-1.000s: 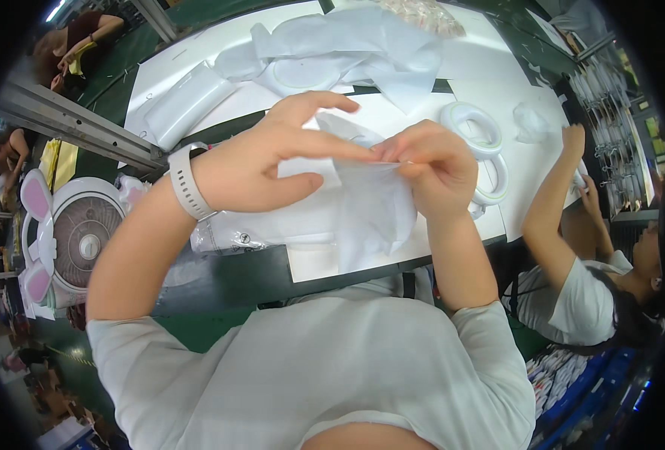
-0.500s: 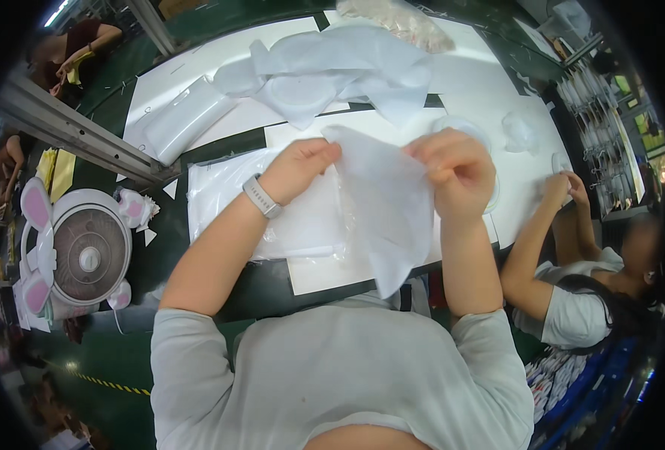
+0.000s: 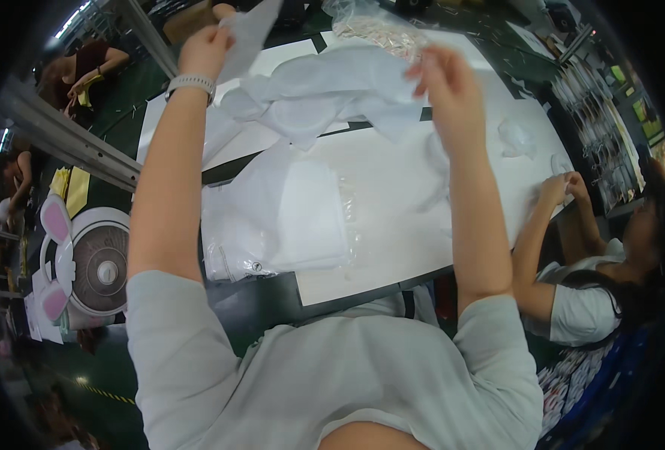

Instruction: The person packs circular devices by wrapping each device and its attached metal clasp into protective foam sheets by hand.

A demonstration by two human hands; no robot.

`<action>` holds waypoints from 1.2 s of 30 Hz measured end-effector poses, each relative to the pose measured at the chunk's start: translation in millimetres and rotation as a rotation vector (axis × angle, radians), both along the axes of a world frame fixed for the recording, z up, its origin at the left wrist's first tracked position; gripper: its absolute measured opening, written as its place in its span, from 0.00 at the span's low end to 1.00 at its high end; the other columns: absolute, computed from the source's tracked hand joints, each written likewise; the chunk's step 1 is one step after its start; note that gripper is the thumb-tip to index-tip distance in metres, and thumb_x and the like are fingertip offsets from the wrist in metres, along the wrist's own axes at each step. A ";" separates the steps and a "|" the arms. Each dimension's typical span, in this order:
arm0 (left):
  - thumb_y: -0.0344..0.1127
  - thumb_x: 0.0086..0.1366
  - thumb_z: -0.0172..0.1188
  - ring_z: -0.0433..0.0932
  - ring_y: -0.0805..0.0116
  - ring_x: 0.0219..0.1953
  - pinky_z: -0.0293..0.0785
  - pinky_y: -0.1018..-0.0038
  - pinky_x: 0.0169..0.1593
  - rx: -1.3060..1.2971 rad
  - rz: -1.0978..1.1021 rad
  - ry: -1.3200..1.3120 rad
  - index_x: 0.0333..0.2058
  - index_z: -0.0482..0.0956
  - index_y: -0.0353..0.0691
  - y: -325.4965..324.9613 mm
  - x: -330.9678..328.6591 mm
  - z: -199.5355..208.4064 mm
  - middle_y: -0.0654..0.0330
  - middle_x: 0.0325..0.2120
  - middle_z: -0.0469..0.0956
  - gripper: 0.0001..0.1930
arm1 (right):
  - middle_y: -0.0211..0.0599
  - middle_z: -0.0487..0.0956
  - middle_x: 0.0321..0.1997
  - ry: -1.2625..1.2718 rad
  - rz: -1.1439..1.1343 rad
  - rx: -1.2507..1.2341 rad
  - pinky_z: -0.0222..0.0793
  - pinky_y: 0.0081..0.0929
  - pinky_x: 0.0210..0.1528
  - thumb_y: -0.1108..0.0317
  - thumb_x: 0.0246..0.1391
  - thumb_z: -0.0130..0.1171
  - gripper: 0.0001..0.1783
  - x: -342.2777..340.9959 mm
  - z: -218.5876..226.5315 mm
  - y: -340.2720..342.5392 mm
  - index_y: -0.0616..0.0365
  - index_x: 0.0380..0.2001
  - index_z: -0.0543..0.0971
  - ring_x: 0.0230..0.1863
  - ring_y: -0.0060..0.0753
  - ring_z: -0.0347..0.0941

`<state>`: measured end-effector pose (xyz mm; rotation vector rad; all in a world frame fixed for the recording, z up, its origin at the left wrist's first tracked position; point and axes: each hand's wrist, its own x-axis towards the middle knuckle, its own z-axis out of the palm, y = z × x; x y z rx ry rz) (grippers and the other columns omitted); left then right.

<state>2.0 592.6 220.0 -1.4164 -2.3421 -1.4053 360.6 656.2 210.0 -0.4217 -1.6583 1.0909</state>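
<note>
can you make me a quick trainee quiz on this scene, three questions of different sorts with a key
1. Multiple choice: what does the left hand hold?
a) a screwdriver
b) a translucent white sheet
c) a blue cable

2. True or false: the pale wristband is worn on the left forearm.

3. Fill in the blank: on the fan at the left of the view, the ear shapes are white-rimmed with ____ middles.

Key:
1. b
2. True
3. pink
</note>
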 end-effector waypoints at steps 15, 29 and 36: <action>0.32 0.68 0.46 0.67 0.77 0.16 0.64 0.80 0.22 -0.246 -0.046 -0.335 0.46 0.77 0.40 -127.4 35.0 -100.1 0.62 0.26 0.78 0.13 | 0.37 0.77 0.47 -1.018 -0.321 0.467 0.66 0.38 0.53 0.74 0.43 0.64 0.23 157.2 -79.0 -3.2 0.49 0.47 0.77 0.49 0.43 0.72; 0.20 0.52 0.50 0.75 0.48 0.45 0.70 0.66 0.51 -0.193 -0.502 0.265 0.44 0.75 0.31 -163.9 130.1 -106.7 0.45 0.44 0.75 0.18 | 0.41 0.77 0.41 -1.468 -0.126 0.506 0.68 0.37 0.46 0.65 0.47 0.63 0.40 75.1 -103.5 12.5 0.40 0.65 0.60 0.42 0.47 0.74; 0.21 0.51 0.50 0.74 0.50 0.29 0.70 0.57 0.37 -0.272 -0.624 0.273 0.29 0.73 0.36 -154.9 194.8 -123.3 0.56 0.25 0.75 0.06 | 0.35 0.79 0.36 -0.717 -0.095 -0.113 0.71 0.29 0.38 0.60 0.60 0.53 0.24 69.1 -69.5 -16.8 0.55 0.58 0.69 0.33 0.29 0.73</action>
